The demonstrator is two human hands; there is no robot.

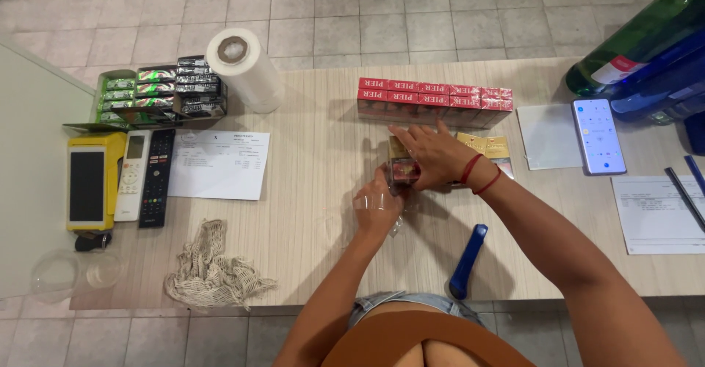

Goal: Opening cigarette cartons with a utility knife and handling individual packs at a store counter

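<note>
Clear film pinched over a stack of small packs mid-table.

Pressed flat on the gold and red packs (402,167) with spread fingers, right hand (433,158) steadying the stack; left hand (378,207) closed on a fold of clear film (382,204) at the near side, seemingly pulling it taut. Just beyond, a row of red cartons (433,101); film roll (242,62) upright at the wooden table (308,213) far edge.

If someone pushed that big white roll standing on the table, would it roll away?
Probably not at first: the white roll stands upright on its flat end, so a gentle push would likely slide it along the table. A harder push might tip it, and on its round side it could roll. Its hollow core suggests it is fairly light.
</note>
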